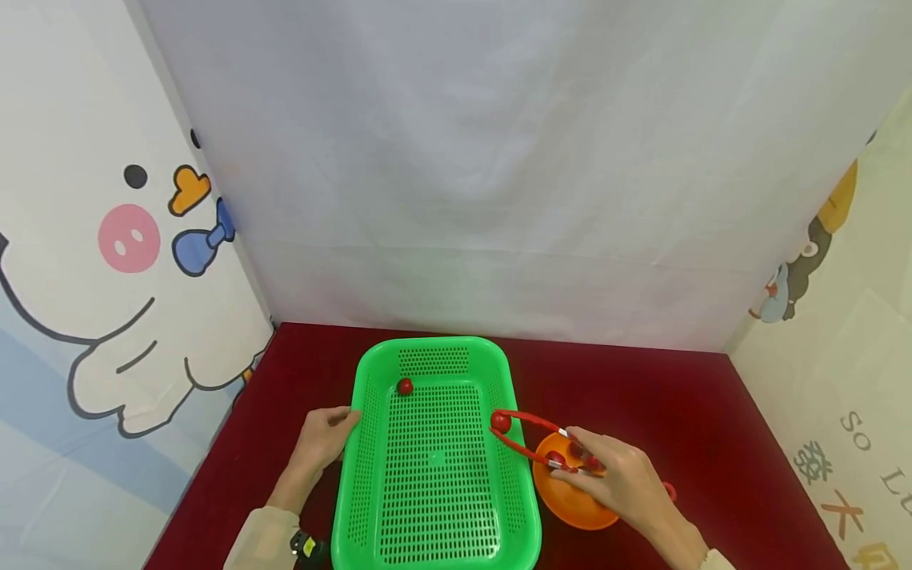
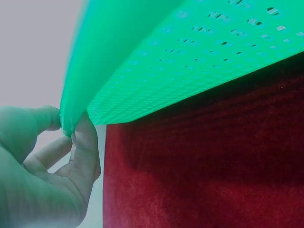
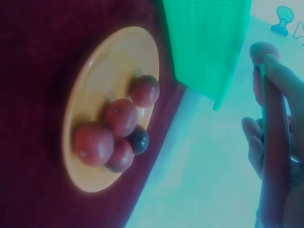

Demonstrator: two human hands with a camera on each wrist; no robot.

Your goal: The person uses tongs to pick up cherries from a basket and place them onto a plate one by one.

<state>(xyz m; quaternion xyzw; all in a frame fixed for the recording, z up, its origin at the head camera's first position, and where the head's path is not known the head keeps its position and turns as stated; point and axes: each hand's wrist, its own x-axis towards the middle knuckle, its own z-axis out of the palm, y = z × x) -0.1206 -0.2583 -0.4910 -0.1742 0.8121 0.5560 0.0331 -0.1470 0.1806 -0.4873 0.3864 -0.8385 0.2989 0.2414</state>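
Observation:
My left hand [image 1: 322, 437] pinches the left rim of a green perforated plastic basket [image 1: 347, 483] between thumb and fingers, as the left wrist view also shows. My right hand [image 1: 621, 473] holds red tongs [image 1: 529, 453] by their arms. Between the tong tips is a red cherry tomato [image 1: 501, 422], which overlaps the basket's right rim in the head view. A single cherry tomato [image 1: 404, 386] lies inside the basket, toward its far left corner. Several more tomatoes [image 3: 93, 144] sit on an orange plate [image 1: 580, 511] under my right hand, partly hidden by it in the head view.
A dark red cloth [image 1: 677, 412] covers the table. White fabric [image 1: 499, 198] hangs behind it, and printed cartoon panels [image 1: 128, 317] stand at both sides. The plate is close beside the basket's right wall. One dark round fruit [image 3: 138, 139] lies among the tomatoes on the plate.

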